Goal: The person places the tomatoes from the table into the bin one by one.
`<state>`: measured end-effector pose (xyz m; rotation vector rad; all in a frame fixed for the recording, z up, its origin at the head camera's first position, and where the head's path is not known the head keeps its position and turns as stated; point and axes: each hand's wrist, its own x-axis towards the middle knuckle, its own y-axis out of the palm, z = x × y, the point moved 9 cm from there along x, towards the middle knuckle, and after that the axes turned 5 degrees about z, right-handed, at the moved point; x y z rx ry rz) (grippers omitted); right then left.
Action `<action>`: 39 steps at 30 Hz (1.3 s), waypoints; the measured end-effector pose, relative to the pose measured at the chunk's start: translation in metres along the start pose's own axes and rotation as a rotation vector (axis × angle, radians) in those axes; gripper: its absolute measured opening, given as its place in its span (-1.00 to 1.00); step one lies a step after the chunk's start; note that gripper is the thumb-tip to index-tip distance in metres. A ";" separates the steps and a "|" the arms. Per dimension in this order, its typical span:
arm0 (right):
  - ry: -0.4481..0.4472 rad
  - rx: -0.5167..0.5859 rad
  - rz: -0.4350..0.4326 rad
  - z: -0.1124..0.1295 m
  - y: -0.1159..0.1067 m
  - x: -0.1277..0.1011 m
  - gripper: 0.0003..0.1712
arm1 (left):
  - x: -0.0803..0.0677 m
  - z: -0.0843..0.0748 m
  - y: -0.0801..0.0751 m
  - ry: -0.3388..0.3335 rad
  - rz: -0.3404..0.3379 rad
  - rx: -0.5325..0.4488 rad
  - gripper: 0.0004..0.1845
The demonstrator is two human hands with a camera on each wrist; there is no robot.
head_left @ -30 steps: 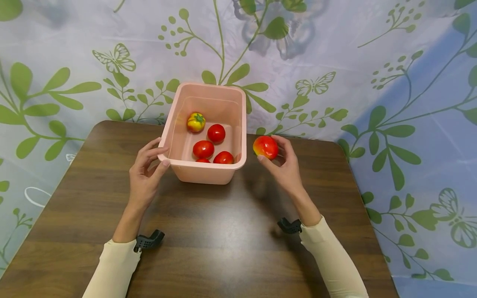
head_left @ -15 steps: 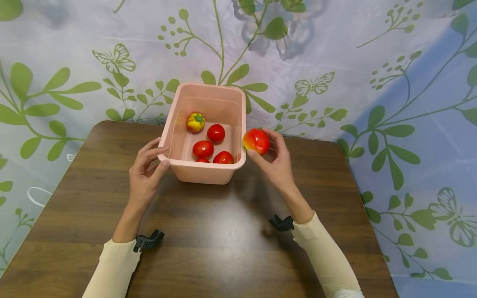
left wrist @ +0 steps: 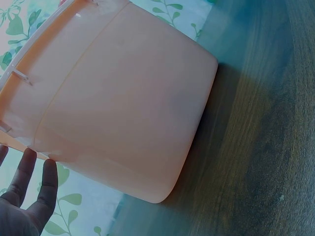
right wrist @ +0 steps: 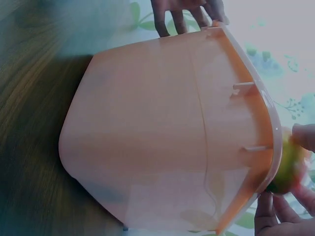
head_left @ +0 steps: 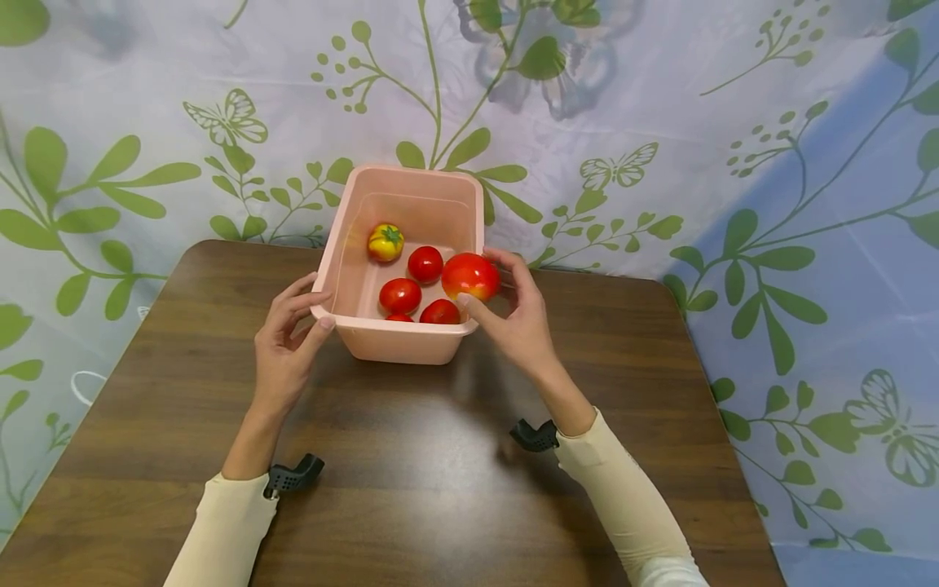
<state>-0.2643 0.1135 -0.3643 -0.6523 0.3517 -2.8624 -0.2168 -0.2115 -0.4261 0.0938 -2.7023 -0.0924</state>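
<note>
A pink plastic bin (head_left: 407, 342) stands on the table. My left hand (head_left: 286, 342) holds its front left corner, with fingers along the side rim and thumb at the front rim. My right hand (head_left: 521, 318) grips a glossy red fruit (head_left: 469, 274) with a yellow-green patch, over the bin's right rim. Inside lie several red tomatoes (head_left: 400, 294), one partly hidden by the front wall. Farther back in it sits a yellow-and-red fruit (head_left: 384, 243) with a green leafy cap. The right wrist view shows the held fruit (right wrist: 288, 169) just beyond the rim.
The brown wooden table (head_left: 411, 489) spreads in front of the bin and to both sides. Behind it hangs a cloth (head_left: 293, 49) printed with green leaves and butterflies, which continues along the right side. A dark camera mount (head_left: 293, 474) sits at the left wrist.
My right hand has carried the red fruit leftward, from beside the bin to over its right rim. My left hand has stayed on the bin's corner.
</note>
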 end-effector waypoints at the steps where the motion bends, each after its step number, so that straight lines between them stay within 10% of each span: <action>1: -0.008 0.005 -0.002 0.001 0.000 0.000 -0.24 | 0.000 0.000 0.000 0.000 0.001 -0.002 -0.63; 39: 0.063 -0.045 -0.030 -0.016 -0.012 -0.027 -0.26 | 0.002 -0.001 -0.009 -0.048 0.022 0.063 -0.50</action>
